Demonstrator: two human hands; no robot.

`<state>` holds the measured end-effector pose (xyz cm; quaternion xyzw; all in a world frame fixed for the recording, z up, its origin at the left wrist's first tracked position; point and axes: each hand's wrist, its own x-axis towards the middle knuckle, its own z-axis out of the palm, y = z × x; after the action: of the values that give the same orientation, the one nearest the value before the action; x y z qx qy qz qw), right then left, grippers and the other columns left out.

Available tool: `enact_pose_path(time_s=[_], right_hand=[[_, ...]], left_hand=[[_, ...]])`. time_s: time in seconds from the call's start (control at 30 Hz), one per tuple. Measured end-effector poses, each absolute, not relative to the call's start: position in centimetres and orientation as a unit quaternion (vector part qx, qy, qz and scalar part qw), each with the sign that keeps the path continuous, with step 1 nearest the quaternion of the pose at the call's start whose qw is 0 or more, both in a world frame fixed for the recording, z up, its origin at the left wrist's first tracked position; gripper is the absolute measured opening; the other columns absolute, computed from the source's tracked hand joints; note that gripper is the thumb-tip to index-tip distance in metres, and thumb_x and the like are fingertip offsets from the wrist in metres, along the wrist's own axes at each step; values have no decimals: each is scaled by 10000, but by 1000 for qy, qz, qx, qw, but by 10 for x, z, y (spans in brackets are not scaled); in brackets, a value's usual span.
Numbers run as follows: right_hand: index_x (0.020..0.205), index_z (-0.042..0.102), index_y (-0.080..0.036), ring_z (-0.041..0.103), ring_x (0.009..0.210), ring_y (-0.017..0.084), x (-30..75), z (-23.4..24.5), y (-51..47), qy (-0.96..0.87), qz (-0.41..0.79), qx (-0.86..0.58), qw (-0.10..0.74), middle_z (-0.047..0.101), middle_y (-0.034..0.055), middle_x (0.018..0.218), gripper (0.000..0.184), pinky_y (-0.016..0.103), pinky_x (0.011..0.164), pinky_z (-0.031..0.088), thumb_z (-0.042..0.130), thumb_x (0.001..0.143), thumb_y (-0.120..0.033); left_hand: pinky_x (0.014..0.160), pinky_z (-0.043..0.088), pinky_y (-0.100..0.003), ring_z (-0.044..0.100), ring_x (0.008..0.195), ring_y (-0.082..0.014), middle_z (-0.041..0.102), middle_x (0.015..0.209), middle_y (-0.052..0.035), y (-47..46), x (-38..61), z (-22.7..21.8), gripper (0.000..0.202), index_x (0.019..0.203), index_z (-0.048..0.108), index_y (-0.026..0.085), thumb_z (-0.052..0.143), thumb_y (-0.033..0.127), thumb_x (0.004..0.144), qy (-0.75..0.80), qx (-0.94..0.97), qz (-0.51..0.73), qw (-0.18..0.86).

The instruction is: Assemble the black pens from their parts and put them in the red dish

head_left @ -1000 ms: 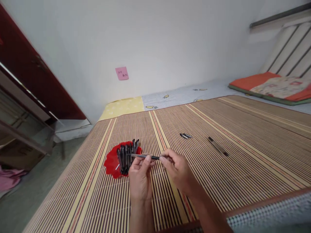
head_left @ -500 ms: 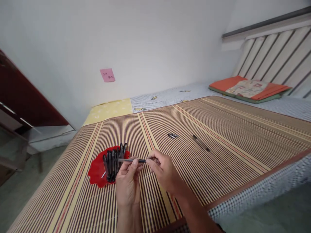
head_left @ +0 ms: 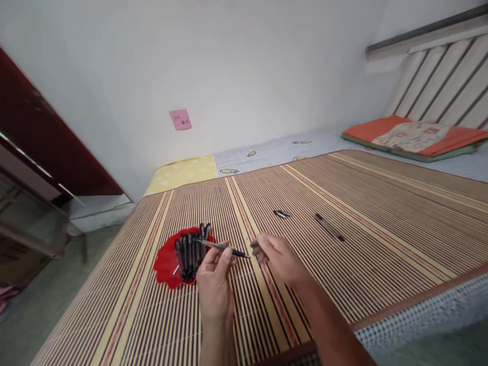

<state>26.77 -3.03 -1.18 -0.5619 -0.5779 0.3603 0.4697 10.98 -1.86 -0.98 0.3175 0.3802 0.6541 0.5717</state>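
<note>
My left hand [head_left: 214, 277] pinches a thin pen refill [head_left: 221, 247] that lies almost level, its dark tip pointing right. My right hand [head_left: 277, 258] sits just right of that tip with its fingers curled together; a small dark piece may be between them, but I cannot make it out. Behind my left hand a red scalloped dish [head_left: 166, 259] holds several black pen parts [head_left: 189, 249]. Both hands hover over a striped bamboo mat [head_left: 343, 213].
Two small metal pen tips [head_left: 282, 213] and a dark pen barrel [head_left: 330, 227] lie farther back on the mat. A folded orange blanket [head_left: 415, 137] lies at the bed's head. A pink note [head_left: 180, 119] sticks to the wall. A dark red cabinet [head_left: 34, 137] stands left.
My right hand has come off the refill's right end and drawn slightly away; the refill's dark tip is now exposed. My left hand still holds the refill. The camera shifted.
</note>
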Motion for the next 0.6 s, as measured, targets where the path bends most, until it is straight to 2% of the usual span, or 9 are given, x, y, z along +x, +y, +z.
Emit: enact_pose_path(time_s=[0.1, 0.2, 0.3, 0.47, 0.6], right_hand=[[999, 680, -167, 641, 851, 184, 307, -21, -8, -581, 110, -751, 293, 685, 79, 960, 270, 265, 709, 447, 427, 994, -261], [1116, 676, -86, 605, 1040, 262, 337, -30, 21, -544, 36, -801, 247, 665, 173, 1092, 264, 318, 835, 425, 489, 933, -124], [1146, 679, -76, 584, 1096, 273, 349, -39, 48, -548, 10, -809, 211, 654, 196, 1141, 290, 319, 876, 401, 489, 929, -99], [1046, 722, -74, 610, 1083, 269, 348, -52, 72, -558, 14, -814, 161, 674, 219, 1118, 248, 316, 881, 398, 517, 908, -93], [1002, 720, -41, 645, 1026, 320, 343, -58, 71, -544, 45, -824, 151, 689, 264, 1062, 217, 359, 820, 428, 563, 871, -116]], left_hand=[[558, 453, -140, 507, 575, -46, 657, 761, -13, -16, 107, -11, 427, 964, 765, 125, 899, 310, 603, 379, 298, 629, 610], [511, 415, -143, 492, 562, -46, 660, 785, -27, -14, 105, -15, 439, 978, 757, 108, 893, 315, 615, 374, 287, 608, 639], [511, 421, -164, 524, 577, -61, 675, 843, -47, -13, 103, -17, 453, 1011, 736, 106, 885, 301, 630, 374, 287, 593, 653], [497, 413, -179, 533, 563, -71, 646, 793, -13, -12, 101, -16, 486, 996, 683, 133, 906, 285, 592, 364, 270, 610, 649], [527, 410, -180, 551, 604, -86, 631, 760, -7, -11, 99, -17, 496, 1011, 670, 144, 901, 312, 606, 361, 274, 607, 653]])
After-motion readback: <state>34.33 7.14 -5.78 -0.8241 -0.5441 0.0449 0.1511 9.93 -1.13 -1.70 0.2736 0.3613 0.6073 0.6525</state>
